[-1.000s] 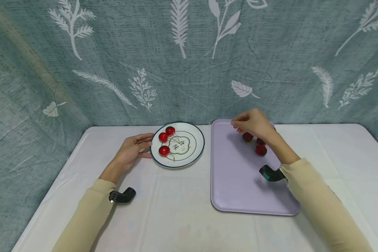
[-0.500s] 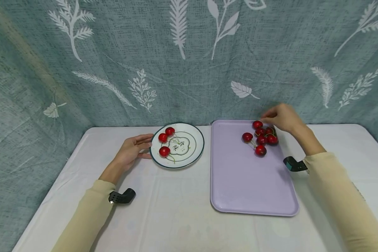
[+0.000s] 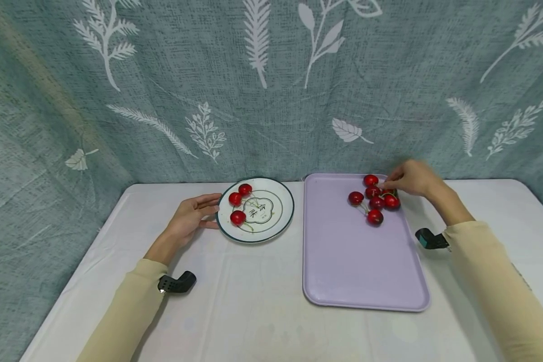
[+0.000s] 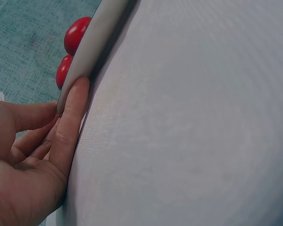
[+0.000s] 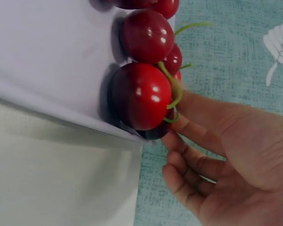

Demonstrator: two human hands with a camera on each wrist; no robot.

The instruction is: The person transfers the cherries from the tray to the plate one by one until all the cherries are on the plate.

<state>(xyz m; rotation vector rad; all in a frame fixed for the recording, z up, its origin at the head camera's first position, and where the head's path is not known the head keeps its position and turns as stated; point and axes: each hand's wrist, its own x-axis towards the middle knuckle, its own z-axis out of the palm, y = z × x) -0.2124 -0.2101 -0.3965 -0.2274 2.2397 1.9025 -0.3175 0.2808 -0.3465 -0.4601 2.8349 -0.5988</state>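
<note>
My left hand (image 3: pixel 187 217) is at the left rim of a white plate (image 3: pixel 278 218) with a dark edge; its straight fingers touch the rim, and in the left wrist view one finger (image 4: pixel 74 106) lies along the plate's outer side. Three red cherries (image 3: pixel 238 217) with stems lie on the plate. My right hand (image 3: pixel 414 178) reaches over the far right corner of a lilac tray (image 3: pixel 357 266), thumb and fingertips among a cluster of cherries. In the right wrist view the thumb is beside a green stem, partly behind a large cherry (image 5: pixel 141 96); I cannot tell whether it pinches one.
A white cloth (image 3: pixel 253 301) covers the table, with the plate left of the tray. Behind the table hangs a green-grey curtain (image 3: pixel 280 115) with white leaf prints. Black wrist cameras (image 3: pixel 177 282) sit on both sleeves.
My right hand has moved from above the tray's middle to its far right corner, then down to the cherries, uncovering several of them. My left hand has stayed at the plate.
</note>
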